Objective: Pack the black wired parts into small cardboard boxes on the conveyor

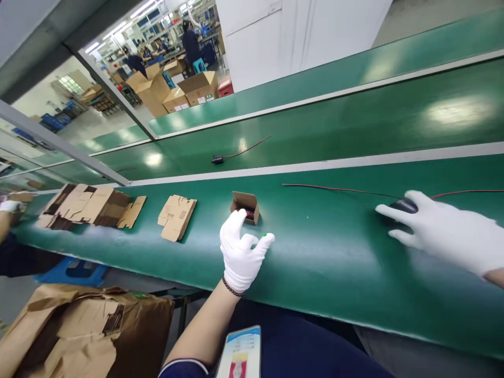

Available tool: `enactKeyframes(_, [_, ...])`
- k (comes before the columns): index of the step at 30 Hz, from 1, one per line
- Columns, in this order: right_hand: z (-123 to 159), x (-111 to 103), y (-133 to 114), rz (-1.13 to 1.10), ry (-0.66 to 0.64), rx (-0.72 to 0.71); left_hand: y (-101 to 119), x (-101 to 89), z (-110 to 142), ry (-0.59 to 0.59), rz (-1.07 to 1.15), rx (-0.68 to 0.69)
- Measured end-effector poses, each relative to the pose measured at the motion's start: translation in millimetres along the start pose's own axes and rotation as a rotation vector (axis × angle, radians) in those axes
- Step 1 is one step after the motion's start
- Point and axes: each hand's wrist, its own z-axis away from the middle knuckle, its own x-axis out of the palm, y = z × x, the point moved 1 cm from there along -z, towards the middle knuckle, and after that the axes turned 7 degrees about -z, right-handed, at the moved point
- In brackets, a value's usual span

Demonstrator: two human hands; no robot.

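My left hand (242, 249), in a white glove with a small green mark on one fingertip, is just in front of a small open cardboard box (244, 202). Its fingers are bent but apart, with nothing between them. Red and dark wires show inside the box, whose contents are partly hidden. At the right, my white-gloved right hand (429, 226) has its fingers around a rounded black part with wires (405, 206) on the green work surface (315, 262). A thin red-and-black wire (334, 188) runs left from this part, and another red wire extends right.
Flat folded cartons (177, 216) lie left of the box, with a larger carton pile (90, 205) beyond. A small black part with a red wire (218, 159) rests behind the pale rail. A brown paper sack (145, 325) holds cardboard lower left. Another person's gloved hand (11, 206) shows far left.
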Motion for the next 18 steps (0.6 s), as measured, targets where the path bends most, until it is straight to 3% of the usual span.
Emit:
enactKeyframes(2, [9,-22,-31,0.077,-0.006,-0.154,0,-6.1,-2,0.023,0.004,0.051])
enactKeyframes(4, [16,-48,-76,-0.045,0.049,-0.272,-2,-15.7,-2,0.072,-0.004,0.098])
enactKeyframes(6, [25,-67,-126,-0.351,-0.032,-0.463,-8,-27.3,-1,0.128,-0.033,0.144])
enactKeyframes(8, [31,-77,-171,-0.522,-0.204,-0.589,-18,-39.2,1,0.173,-0.065,0.201])
enactKeyframes(10, [29,-78,-205,-0.523,-0.302,-0.656,-31,-48.9,6,0.183,-0.078,0.230])
enactKeyframes(13, [4,-67,-235,-0.329,-0.257,-0.627,-51,-54.3,16,0.105,-0.065,0.173])
enactKeyframes(16, [-33,-53,-261,-0.104,-0.234,-0.623,-69,-48.3,30,0.023,-0.045,0.076])
enactKeyframes(18, [-51,-45,-281,0.018,-0.303,-0.682,-76,-42.2,39,-0.009,-0.043,0.041])
